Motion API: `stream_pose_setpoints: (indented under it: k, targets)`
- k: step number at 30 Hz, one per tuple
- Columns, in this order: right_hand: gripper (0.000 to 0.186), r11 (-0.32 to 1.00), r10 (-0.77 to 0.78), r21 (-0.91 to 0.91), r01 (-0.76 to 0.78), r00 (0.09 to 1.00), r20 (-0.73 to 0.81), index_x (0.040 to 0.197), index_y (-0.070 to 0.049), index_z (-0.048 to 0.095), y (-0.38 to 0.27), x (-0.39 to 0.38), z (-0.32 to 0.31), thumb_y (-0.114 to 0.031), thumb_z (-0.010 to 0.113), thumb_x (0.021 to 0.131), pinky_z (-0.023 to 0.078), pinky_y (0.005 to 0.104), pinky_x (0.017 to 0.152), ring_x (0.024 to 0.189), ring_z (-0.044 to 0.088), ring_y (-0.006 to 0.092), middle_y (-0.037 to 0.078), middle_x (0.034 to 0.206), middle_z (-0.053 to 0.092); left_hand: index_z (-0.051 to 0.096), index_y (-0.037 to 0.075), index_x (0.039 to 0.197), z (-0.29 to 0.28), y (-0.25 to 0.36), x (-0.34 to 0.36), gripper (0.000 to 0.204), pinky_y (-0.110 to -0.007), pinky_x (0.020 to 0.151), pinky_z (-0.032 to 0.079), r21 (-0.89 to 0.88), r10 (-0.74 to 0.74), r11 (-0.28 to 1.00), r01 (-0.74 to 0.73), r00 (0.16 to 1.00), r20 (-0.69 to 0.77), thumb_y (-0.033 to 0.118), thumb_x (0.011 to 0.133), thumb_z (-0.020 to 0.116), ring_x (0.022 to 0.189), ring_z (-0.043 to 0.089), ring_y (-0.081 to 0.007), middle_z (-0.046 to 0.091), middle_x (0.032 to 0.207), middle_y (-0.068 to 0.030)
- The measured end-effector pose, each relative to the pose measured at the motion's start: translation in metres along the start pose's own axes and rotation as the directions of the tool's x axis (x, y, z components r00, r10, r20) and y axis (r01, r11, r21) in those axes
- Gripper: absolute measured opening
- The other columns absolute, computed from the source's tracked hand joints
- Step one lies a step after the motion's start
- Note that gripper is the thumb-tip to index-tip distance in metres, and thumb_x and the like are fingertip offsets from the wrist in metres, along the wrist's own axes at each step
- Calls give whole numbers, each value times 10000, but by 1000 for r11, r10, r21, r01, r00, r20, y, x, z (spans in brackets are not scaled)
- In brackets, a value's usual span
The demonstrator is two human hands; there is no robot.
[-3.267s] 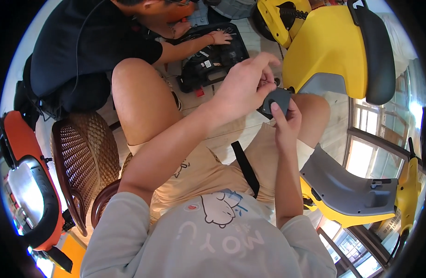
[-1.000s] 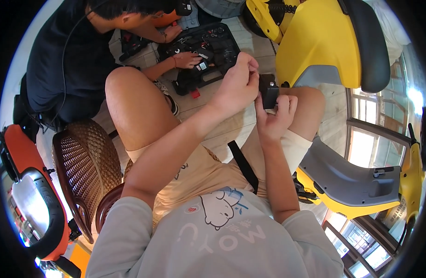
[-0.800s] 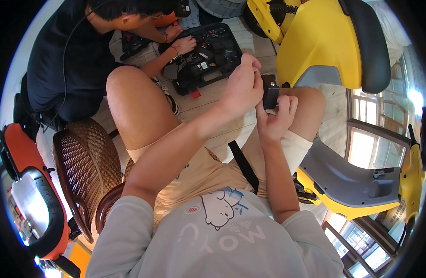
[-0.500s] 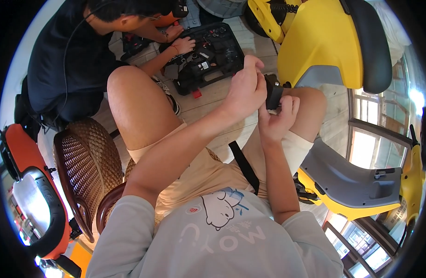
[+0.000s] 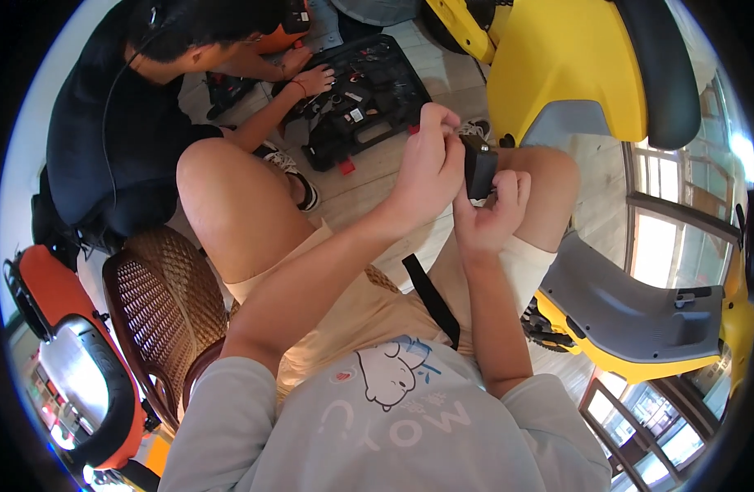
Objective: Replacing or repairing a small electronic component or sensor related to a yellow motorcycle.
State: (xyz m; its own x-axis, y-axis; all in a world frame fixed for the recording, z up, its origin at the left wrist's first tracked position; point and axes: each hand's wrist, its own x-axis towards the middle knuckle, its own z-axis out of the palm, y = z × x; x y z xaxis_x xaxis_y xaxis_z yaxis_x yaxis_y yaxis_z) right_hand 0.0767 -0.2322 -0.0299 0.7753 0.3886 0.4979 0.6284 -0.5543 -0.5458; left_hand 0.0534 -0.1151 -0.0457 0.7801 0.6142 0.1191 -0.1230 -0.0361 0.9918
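Above my right knee, a small black box-shaped part (image 5: 480, 170) sits between my two hands. It has a shiny silver spot near its top and a pale bit at its lower end. My left hand (image 5: 427, 168) is closed against its left side, with the fingers curled and the fingertips partly hidden. Around the lower right side, my right hand (image 5: 492, 215) grips the part with thumb and bent fingers. What the left fingertips pinch, apart from the black part, cannot be made out.
A co-worker in black (image 5: 123, 139) crouches at the upper left, hands over an open black tool case (image 5: 369, 111) on the floor. Yellow scooters (image 5: 557, 61) stand on the right. A wicker chair (image 5: 168, 287) and an orange scooter (image 5: 61, 287) are on the left.
The black part has tilted slightly, and a pale bit now shows at its lower end. My hands keep their grip with little movement. The whole view has shifted a little.
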Motion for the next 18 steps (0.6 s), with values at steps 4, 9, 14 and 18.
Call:
stream_pose_setpoints:
  k: [4, 9, 14, 18]
  targets:
    - [348, 992, 87, 85, -89, 996, 29, 828, -25, 517, 0, -3, -5, -93, 830, 690, 427, 360, 608, 728, 497, 272, 111, 814, 465, 442, 16, 1086, 3, 3, 0, 164, -295, 565, 411, 24, -13, 1000, 11, 998, 59, -1, 925, 467, 618, 513, -136, 551, 714, -89]
    - [352, 987, 155, 30, -155, 988, 2, 827, -22, 519, 2, -7, -11, -84, 829, 672, 424, 357, 599, 707, 495, 266, 113, 826, 466, 435, 17, 1098, 5, 10, 7, 172, -314, 566, 416, 20, -276, 960, 279, 934, 229, -11, 930, 455, 620, 523, -159, 552, 732, -110]
    - [338, 981, 195, -10, -195, 981, -15, 825, -23, 519, 5, -9, -15, -66, 815, 667, 433, 361, 602, 711, 511, 266, 115, 832, 469, 436, 25, 1096, 24, -1, 4, 196, -448, 601, 471, 83, -164, 985, 153, 974, 158, 29, 916, 514, 662, 634, -375, 617, 701, -187]
    - [326, 968, 249, -45, -249, 968, 11, 829, -28, 521, 8, -6, -13, -61, 806, 674, 443, 368, 611, 728, 521, 282, 119, 836, 473, 439, 29, 1101, 28, -6, 10, 193, -482, 641, 482, 84, -128, 990, 117, 982, 138, 20, 921, 507, 715, 637, -424, 641, 768, -212]
